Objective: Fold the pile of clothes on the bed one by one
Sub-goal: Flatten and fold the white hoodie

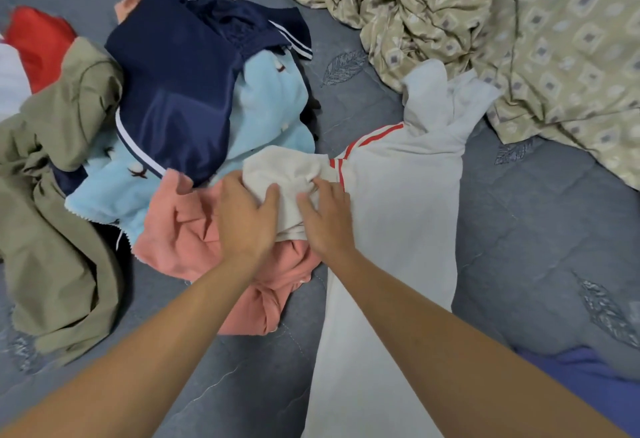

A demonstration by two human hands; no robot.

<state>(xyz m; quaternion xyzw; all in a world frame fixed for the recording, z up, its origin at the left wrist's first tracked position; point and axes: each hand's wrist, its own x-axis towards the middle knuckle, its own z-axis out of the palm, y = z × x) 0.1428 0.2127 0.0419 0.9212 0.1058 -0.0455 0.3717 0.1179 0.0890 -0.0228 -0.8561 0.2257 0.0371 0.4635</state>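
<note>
Both hands grip a cream garment's bunched end: left hand (246, 216) and right hand (323, 217), fingers curled into cloth, likely freeing it. The grey red-striped garment (398, 216) stretches right; the clothes pile (180, 98) lies far left.

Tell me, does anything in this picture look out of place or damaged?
Nothing looks damaged or spilled. The left hand and the right hand both grip the bunched top of the pale grey garment, which lies beside the unfolded pile. A crumpled patterned sheet lies behind, ordinary for a bed.
</note>
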